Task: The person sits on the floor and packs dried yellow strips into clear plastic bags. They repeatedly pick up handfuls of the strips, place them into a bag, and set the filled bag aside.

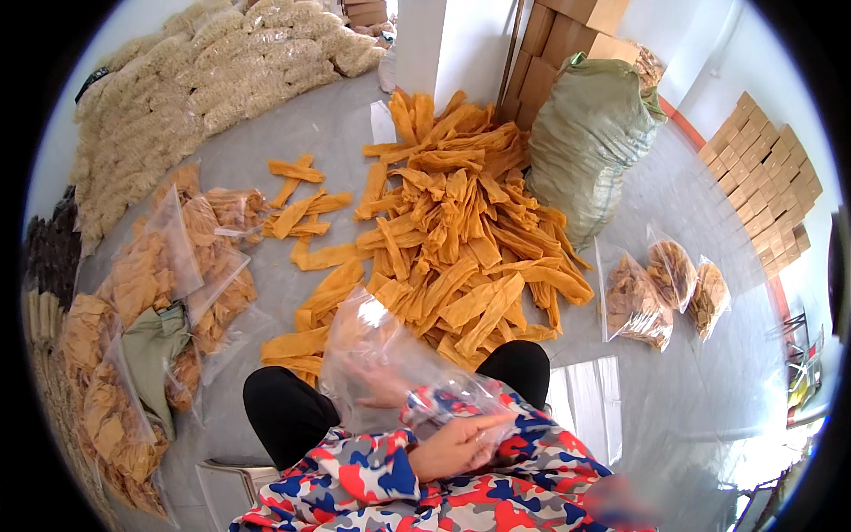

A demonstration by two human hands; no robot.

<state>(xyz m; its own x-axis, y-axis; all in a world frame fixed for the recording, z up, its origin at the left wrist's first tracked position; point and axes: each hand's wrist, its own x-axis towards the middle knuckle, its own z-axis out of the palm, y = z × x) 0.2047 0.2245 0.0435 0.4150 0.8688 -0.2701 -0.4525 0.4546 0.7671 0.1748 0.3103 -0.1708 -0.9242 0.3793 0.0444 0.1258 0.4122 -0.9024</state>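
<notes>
A large clear plastic bag (405,339) is spread over my lap, above my knees. My right hand (379,384) reaches leftward inside the bag, seen blurred through the film, with its fingers apart and nothing visible in it. My left hand (460,447) crosses below and pinches the bag's mouth beside my right sleeve. Just beyond my knees lies a big heap of orange-yellow, dried-looking folded strips (459,226); their exact kind is unclear. A few loose strips (296,171) lie left of the heap.
Filled clear bags (146,272) lie at left, with a green cloth (156,346) on them. A full woven sack (588,139) stands behind the heap. Several smaller filled bags (638,299) sit at right. Stacked cartons (764,179), a white pillar (420,46) and piled pale bags (219,66) stand farther back.
</notes>
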